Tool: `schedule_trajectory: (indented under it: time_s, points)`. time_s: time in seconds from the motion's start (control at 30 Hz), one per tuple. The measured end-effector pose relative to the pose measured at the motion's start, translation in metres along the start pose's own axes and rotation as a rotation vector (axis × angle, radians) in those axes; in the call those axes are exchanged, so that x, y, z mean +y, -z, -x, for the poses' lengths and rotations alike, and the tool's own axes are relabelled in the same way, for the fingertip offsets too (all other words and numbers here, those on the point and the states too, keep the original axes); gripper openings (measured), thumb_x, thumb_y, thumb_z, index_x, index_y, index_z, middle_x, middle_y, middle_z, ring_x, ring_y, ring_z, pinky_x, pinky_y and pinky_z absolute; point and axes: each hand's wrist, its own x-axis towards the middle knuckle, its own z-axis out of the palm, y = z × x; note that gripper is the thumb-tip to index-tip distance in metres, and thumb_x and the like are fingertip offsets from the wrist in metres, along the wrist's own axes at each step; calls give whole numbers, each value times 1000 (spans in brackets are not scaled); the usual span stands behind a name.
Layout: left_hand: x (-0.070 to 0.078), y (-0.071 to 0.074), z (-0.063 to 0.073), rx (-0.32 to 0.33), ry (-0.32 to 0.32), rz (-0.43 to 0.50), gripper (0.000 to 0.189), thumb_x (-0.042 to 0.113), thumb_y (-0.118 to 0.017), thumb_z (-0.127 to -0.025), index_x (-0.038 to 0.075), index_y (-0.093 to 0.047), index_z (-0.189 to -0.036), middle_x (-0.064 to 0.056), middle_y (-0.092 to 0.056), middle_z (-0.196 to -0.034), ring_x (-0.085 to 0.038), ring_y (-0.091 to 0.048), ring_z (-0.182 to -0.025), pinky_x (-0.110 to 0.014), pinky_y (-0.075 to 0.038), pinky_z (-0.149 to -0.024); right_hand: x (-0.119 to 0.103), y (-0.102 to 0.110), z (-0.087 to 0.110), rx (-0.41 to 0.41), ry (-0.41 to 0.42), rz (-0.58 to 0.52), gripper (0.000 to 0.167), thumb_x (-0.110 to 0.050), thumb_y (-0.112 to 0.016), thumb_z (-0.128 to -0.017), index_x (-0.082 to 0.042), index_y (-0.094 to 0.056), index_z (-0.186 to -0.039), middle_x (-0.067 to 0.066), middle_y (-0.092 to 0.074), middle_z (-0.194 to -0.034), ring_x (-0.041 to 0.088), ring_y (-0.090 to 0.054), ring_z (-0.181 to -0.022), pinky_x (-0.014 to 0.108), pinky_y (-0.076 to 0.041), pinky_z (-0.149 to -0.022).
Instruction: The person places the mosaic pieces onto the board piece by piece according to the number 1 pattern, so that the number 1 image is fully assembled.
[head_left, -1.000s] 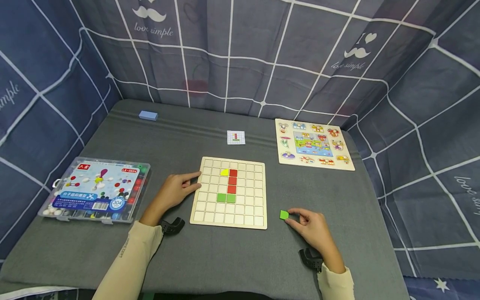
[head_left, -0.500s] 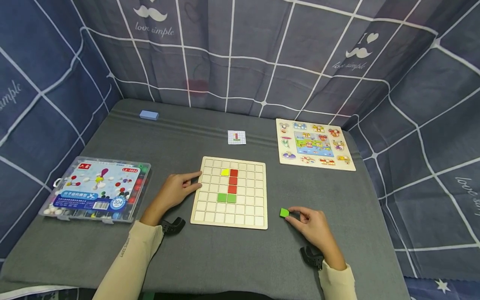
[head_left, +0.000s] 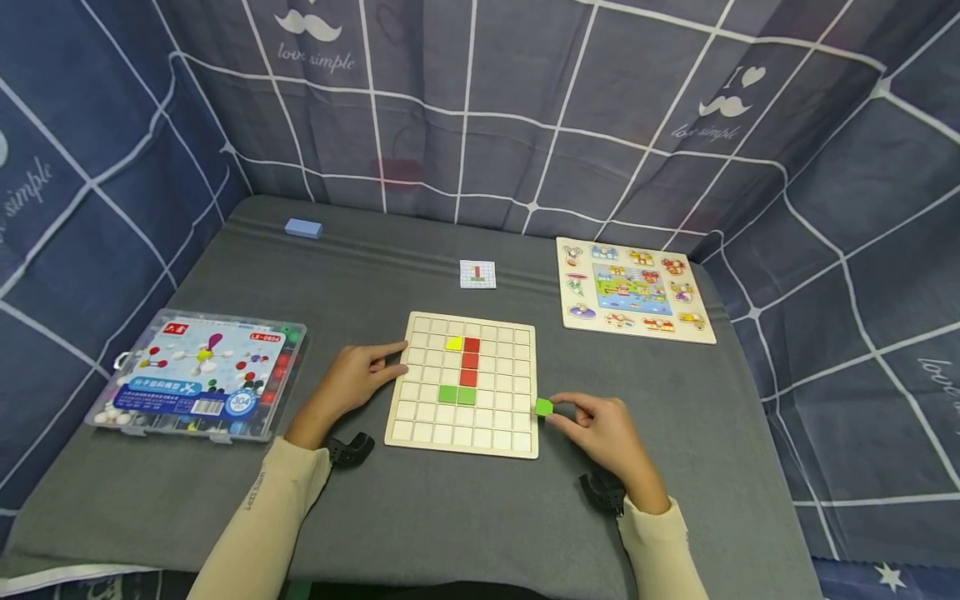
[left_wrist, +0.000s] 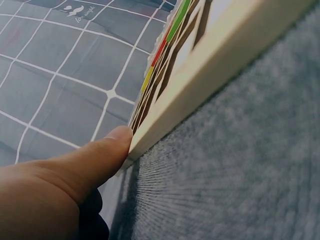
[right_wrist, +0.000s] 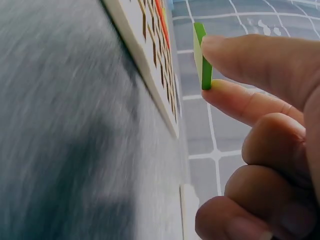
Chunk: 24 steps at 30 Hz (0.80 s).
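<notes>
A wooden grid board [head_left: 461, 447] lies flat mid-table, with a yellow tile [head_left: 454, 343], a column of red tiles [head_left: 469, 360] and two green tiles [head_left: 457, 395] in its cells. At the board's left edge my left hand [head_left: 358, 379] rests with thumb and forefinger extended; the left wrist view has the thumb [left_wrist: 107, 147] touching the rim. Between right thumb and forefinger my right hand [head_left: 603, 425] pinches a loose green square tile [head_left: 543, 407], close to the board's right edge. In the right wrist view that tile [right_wrist: 202, 57] is raised off the table, seen edge-on.
Behind the board lies a small pattern card [head_left: 477, 274]. A clear plastic case of molecule-model parts [head_left: 198, 371] sits left, a picture puzzle board [head_left: 636, 290] back right, and a blue block [head_left: 303, 228] far left. Patterned curtains surround the table.
My right hand has carried the green tile leftward and slightly away from me, up to the board's right edge. The left hand stays on the board; the whole head view has shifted slightly.
</notes>
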Motion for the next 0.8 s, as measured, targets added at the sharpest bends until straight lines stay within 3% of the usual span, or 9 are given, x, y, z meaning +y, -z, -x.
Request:
schedule_trajectory:
  time_s: [0.23,0.8]
  points:
    - [0,-1,-2,1,10,-1,45,26,-79,-93,11,-70,-134,6,-40,-56,-9,-33,-52,-28,-27,-52,-12,-9,-16,-15,96,-29,21,-24,-86,-85,-18,-79,-104,-19,-27,-57,-4,-23,-49,21,-26,-47]
    - [-1,-1,-1,-4,2,12,44,27,-78,-94,11,-70,-134,7,-39,-57,-8,-32,-51,-28,-27,-53,-24,-41,-33,-71,131,-61,18,-22,-84,-88,-15,-79,-104,-19,-33,-58,-4,-26,-51,20,-26,-49]
